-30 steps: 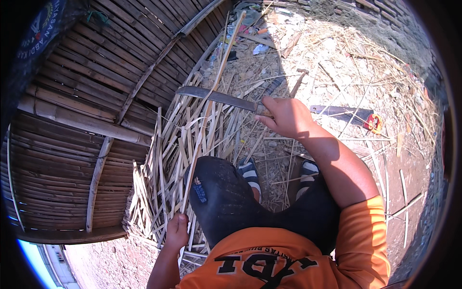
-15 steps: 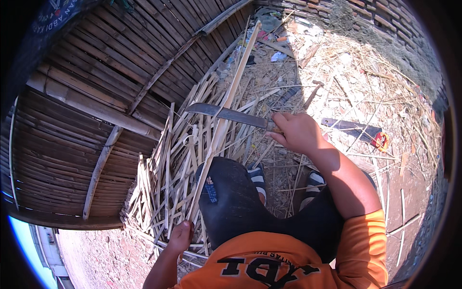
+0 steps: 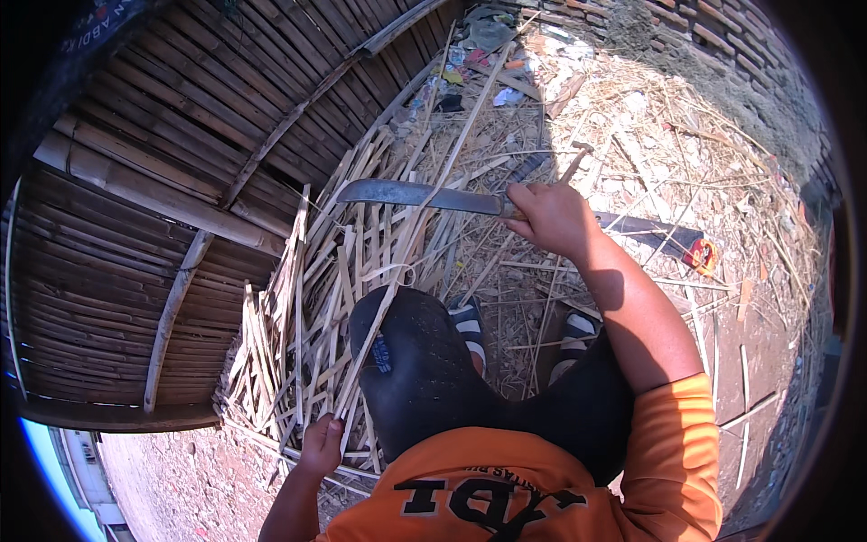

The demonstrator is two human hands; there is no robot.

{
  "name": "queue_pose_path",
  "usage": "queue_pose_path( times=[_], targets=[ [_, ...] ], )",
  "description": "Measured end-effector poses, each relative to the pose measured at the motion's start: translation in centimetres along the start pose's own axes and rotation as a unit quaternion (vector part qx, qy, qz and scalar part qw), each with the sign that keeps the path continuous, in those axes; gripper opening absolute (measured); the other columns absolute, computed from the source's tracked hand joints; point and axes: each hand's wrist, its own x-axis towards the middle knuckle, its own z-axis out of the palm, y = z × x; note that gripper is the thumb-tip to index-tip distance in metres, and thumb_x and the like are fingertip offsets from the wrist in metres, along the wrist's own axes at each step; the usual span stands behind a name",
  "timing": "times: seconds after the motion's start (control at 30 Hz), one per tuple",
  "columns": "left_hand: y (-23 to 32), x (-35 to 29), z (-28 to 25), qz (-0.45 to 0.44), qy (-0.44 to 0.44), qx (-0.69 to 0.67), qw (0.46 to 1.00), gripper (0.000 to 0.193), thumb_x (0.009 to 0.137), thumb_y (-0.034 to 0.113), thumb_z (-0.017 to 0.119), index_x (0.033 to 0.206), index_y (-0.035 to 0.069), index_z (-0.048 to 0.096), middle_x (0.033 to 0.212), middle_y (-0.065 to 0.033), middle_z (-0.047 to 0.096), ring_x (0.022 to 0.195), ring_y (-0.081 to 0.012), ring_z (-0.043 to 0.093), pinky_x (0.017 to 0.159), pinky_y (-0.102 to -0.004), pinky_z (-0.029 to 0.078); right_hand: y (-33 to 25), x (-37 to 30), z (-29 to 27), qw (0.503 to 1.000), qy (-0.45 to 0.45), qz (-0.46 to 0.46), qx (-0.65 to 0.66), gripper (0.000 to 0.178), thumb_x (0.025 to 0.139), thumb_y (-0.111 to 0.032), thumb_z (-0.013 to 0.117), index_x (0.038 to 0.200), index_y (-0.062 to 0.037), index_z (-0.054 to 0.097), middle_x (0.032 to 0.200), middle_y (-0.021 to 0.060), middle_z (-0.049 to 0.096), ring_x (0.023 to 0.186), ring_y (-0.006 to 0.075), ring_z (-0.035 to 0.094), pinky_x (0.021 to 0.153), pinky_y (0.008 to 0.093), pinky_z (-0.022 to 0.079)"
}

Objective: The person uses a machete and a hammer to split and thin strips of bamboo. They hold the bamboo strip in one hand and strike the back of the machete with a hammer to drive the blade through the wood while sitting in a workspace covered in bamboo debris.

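My right hand [image 3: 553, 217] is wrapped round the handle of a machete [image 3: 397, 193]. Its long, dark blade points left and crosses a long pale bamboo strip [image 3: 463, 135]. My left hand [image 3: 322, 444] is closed on the near end of that strip, low beside my left knee. From there the strip slants over the knee and away toward the far corner. A thin curled shaving [image 3: 397, 269] loops up from the strip near the knee. Whether the blade's edge bites into the strip is too fine to see.
Many cut bamboo strips [image 3: 298, 298] lie heaped left of my legs, beside a slatted bamboo wall [image 3: 108, 307]. A handsaw [image 3: 646, 231] with a red handle and a hammer [image 3: 573, 163] rest on the shavings to the right. A brick wall [image 3: 722, 41] stands behind.
A curled shaving now stands on the strip near my knee. The strip's far end appears narrower and further right. My left hand has shifted slightly left; both hands keep their holds.
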Motion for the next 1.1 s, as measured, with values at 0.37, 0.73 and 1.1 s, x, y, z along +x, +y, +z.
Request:
queue_pose_path(
  times=[0.37,0.73,1.1],
  targets=[
    [-0.7,-0.6,-0.7,-0.096,-0.045,-0.098,0.99,0.052,0.108,0.045,0.039,0.077,0.006,0.053,0.063,0.004,0.046,0.057,-0.0059,0.039,0.053,-0.0257,0.032,-1.5,-0.5,-0.2,0.992,0.0,0.097,0.085,0.038,0.09,-0.044,0.066,0.1,-0.0094,0.056,0.074,0.0119,0.066,0.07,0.035,0.068,0.061,0.0469,0.053],
    [-0.5,-1.3,0.2,-0.08,-0.068,-0.089,0.99,0.056,0.109,0.046,0.034,0.073,0.007,0.05,0.061,0.0041,0.043,0.057,-0.0071,0.038,0.052,-0.0278,0.031,-5.8,0.0,0.9,0.984,-0.023,-0.165,0.059,0.034,0.086,-0.04,0.069,0.098,-0.0108,0.056,0.075,0.0077,0.066,0.072,0.0324,0.069,0.063,0.0461,0.054],
    [-0.1,-1.1,-0.2,-0.073,-0.068,-0.104,0.99,0.055,0.109,0.046,0.034,0.075,0.006,0.053,0.059,0.0041,0.043,0.054,-0.006,0.038,0.051,-0.026,0.031,-1.1,-0.9,-0.7,0.98,-0.046,0.146,0.127,0.034,0.092,-0.042,0.065,0.104,-0.0107,0.057,0.08,0.013,0.069,0.079,0.0355,0.07,0.07,0.0489,0.055]
  ],
)
